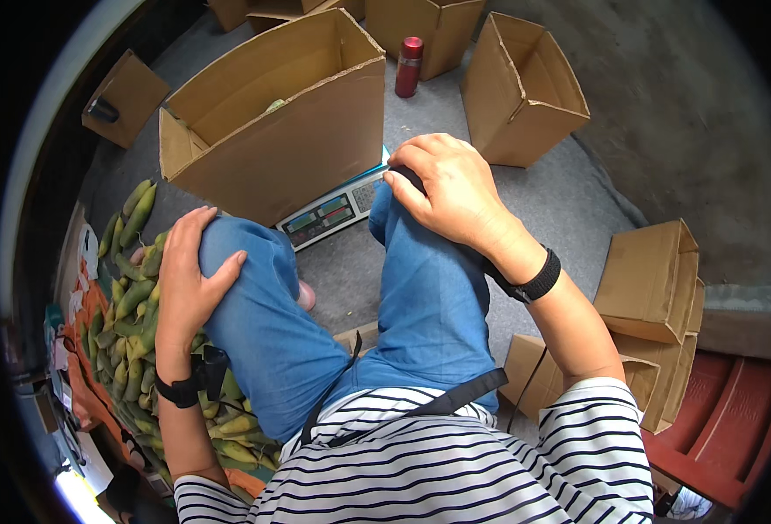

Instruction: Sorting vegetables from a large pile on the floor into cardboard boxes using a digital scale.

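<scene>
My left hand [192, 275] lies on my left knee, in blue jeans [254, 308], with the thumb spread and nothing held. My right hand [447, 187] rests over my right knee, thumb apart from the fingers. Something dark shows under its palm; I cannot tell what. Ahead of my knees a large open-topped cardboard carton [293, 137] stands on a digital weighing scale [326, 213], whose display and keypad face me. A bit of something pale green [275, 105] shows over the carton's near edge; most of the inside is hidden. Beside my left leg lies a heap of green radishes [133, 340].
A red vacuum flask [409, 69] stands beyond the scale. An open carton [523, 92] is at the far right, more cartons [647, 281] lie by my right arm, near a red plastic surface [719, 419]. Another carton [126, 98] sits at the far left. Orange sheeting [94, 380] borders the heap.
</scene>
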A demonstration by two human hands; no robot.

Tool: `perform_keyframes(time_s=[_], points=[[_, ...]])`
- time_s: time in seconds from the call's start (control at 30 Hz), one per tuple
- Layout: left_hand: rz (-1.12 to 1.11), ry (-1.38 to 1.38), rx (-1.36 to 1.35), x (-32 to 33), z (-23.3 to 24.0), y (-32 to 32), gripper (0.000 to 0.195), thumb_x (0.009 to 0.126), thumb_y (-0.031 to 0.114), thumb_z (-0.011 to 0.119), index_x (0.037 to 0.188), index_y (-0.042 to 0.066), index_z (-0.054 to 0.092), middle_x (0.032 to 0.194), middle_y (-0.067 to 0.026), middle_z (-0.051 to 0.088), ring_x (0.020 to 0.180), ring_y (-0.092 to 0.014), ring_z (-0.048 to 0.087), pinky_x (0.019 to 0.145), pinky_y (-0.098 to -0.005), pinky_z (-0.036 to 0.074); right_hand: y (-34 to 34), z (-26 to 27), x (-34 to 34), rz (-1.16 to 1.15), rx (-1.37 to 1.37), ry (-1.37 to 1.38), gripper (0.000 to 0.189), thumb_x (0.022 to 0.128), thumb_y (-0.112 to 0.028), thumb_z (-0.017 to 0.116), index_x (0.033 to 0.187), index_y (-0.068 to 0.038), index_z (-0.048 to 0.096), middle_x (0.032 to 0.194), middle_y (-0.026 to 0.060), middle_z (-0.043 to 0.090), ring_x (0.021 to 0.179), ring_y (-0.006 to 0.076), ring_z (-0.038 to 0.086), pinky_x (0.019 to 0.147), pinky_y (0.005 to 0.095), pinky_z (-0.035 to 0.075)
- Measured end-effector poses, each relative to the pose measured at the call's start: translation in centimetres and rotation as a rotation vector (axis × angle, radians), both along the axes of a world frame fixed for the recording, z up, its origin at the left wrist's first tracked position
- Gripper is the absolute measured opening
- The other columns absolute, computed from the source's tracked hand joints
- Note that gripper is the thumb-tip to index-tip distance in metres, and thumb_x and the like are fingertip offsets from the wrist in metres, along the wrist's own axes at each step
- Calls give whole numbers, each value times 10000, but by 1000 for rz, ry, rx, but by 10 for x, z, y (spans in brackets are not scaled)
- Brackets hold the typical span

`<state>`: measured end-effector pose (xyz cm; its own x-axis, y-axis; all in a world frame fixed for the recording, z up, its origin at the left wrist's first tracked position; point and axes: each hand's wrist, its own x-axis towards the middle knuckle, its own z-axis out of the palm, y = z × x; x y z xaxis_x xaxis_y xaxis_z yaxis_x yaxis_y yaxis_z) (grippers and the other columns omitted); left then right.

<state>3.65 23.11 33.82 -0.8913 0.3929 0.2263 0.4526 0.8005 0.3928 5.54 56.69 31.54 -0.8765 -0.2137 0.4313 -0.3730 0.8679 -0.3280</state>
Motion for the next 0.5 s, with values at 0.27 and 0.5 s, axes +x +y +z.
perform_keyframes(time_s=[0.27, 0.5], points=[[-111, -10, -115, -13, 9, 11, 519, 705, 232, 740, 1163, 25, 607, 1237, -157, 600, 1165, -344, 551, 996, -416, 422, -4, 1, -4, 18, -215, -39, 220, 855, -253, 619, 867, -45, 692, 944, 115, 687, 947, 293, 633, 858, 427, 481], [-66, -42, -59, -19, 6, 8, 429, 729, 181, 718, 1109, 5, 626, 1172, -164, 634, 1124, -344, 579, 985, -404, 431, 8, 1, -13, 173, -322, -258, 275, 933, -259, 567, 1074, -44, 667, 1110, 120, 668, 1081, 282, 603, 944, 397, 453]])
